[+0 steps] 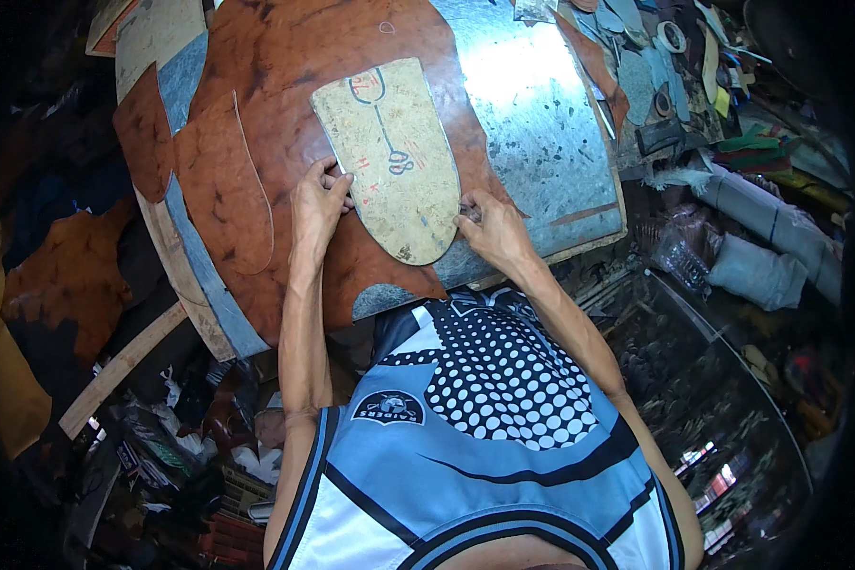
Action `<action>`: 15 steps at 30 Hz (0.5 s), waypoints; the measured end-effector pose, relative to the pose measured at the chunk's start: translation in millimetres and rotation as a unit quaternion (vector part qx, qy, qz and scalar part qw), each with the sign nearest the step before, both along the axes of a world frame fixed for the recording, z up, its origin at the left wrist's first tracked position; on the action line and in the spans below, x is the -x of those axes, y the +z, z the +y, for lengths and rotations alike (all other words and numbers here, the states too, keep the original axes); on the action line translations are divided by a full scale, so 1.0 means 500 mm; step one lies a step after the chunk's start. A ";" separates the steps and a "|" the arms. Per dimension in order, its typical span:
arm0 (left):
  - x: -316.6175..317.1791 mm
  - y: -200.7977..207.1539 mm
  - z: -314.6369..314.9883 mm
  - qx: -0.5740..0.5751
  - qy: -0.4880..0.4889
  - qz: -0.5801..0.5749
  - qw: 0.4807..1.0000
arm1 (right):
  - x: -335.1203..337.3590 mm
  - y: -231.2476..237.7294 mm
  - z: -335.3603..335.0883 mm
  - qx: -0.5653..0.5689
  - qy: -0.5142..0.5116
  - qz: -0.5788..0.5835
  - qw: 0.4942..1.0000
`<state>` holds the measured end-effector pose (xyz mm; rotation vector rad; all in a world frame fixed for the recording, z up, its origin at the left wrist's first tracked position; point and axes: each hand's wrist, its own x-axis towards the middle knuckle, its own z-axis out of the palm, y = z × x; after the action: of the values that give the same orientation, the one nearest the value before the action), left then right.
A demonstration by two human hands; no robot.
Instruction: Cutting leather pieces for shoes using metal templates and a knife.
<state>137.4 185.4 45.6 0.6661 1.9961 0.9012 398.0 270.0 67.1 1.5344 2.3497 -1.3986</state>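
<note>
A worn, cream-coloured flat template (399,161) with a rounded near end lies on a large piece of brown leather (294,57). Blue and red hand-drawn marks cover its face. At its left edge is my left hand (321,201), fingers curled and thumb on the rim, gripping it. My right hand (496,228) is closed in a pinch against the lower right edge. Something small and greyish shows between those fingertips, too small to name. The template's near tip reaches close to the leather's ragged front edge.
Under the leather is a shiny metal-topped table (551,161) with a wooden border. A cut line curves through the leather (223,190) on the left. Scraps, a tape roll (671,37) and tools crowd the far right. Wrapped bundles (760,271) lie at right.
</note>
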 end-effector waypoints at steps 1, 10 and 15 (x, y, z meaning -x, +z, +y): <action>-0.001 0.003 0.004 -0.001 -0.003 -0.001 1.000 | 0.001 0.002 0.001 -0.001 -0.003 -0.001 1.000; 0.023 0.004 0.013 -0.012 -0.013 0.013 1.000 | 0.002 0.023 0.009 -0.026 -0.036 0.009 0.999; 0.046 0.020 0.015 -0.041 -0.078 0.178 0.980 | -0.016 0.043 -0.025 -0.070 -0.013 -0.012 0.997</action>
<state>114.3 192.7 55.7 1.0795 2.1877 0.8164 406.2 257.6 88.6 1.6114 2.4688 -1.2369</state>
